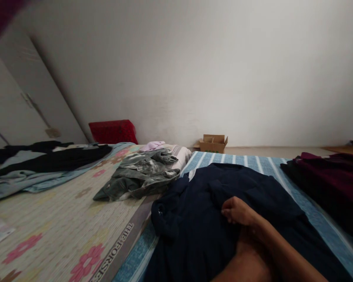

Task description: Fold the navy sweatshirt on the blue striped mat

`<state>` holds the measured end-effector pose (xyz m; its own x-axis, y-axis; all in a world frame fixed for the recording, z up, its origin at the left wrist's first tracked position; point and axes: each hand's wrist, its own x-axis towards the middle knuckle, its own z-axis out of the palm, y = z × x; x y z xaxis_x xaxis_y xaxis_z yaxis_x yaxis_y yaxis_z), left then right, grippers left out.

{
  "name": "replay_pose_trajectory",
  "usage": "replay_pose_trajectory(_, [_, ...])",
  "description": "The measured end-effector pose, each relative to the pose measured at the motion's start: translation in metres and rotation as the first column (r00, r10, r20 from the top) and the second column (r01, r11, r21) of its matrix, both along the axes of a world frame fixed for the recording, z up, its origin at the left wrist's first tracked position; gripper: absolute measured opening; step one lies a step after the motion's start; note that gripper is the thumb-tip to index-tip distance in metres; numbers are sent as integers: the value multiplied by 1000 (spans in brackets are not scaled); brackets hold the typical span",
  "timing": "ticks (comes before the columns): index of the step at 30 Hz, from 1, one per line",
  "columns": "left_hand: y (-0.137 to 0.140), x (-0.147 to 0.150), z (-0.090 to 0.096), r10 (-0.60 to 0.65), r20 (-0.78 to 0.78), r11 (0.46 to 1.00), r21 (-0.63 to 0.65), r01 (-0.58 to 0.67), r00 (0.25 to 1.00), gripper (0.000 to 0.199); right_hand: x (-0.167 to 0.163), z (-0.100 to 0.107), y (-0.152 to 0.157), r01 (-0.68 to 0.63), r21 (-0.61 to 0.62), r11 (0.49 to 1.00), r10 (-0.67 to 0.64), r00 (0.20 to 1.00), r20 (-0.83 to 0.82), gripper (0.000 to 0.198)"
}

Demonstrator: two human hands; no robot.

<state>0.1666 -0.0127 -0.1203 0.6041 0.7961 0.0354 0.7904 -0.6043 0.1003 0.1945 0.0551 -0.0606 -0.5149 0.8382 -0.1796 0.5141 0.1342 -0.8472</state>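
A dark navy shirt (194, 235) lies spread on the blue striped bed cover, one sleeve (167, 213) bunched at its left side. My right hand (238, 210) rests over the middle of the shirt, its fingers curled and pinching the navy cloth near a fold. My left forearm comes up from the bottom edge and passes beneath my right wrist. Part of my left hand (248, 237) shows there, but its fingers are hidden, so its hold cannot be made out.
Crumpled grey-green patterned clothing (141, 170) lies on a floral mattress (61, 219) to the left. Beyond it is a pile of dark and light-blue clothes (53, 160). Maroon and black folded clothes (332, 176) sit at right. A red box (113, 131) and open carton (213, 145) stand by the wall.
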Motion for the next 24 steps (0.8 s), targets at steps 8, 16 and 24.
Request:
replay_pose_trajectory(8, [-12, -8, 32, 60, 214, 973, -232, -9, 975, 62, 32, -14, -2, 36, -134, 990, -93, 888, -450, 35])
replay_pose_trajectory(16, [-8, -26, 48, 31, 254, 943, -327, 55, 967, 80, 37, -8, 0, -9, 178, 984, 76, 924, -374, 40])
replay_pose_trajectory(24, [4, -73, 130, 319, -156, 911, -220, -348, 935, 41, 35, -24, 6, 27, 182, 983, 49, 914, -403, 47])
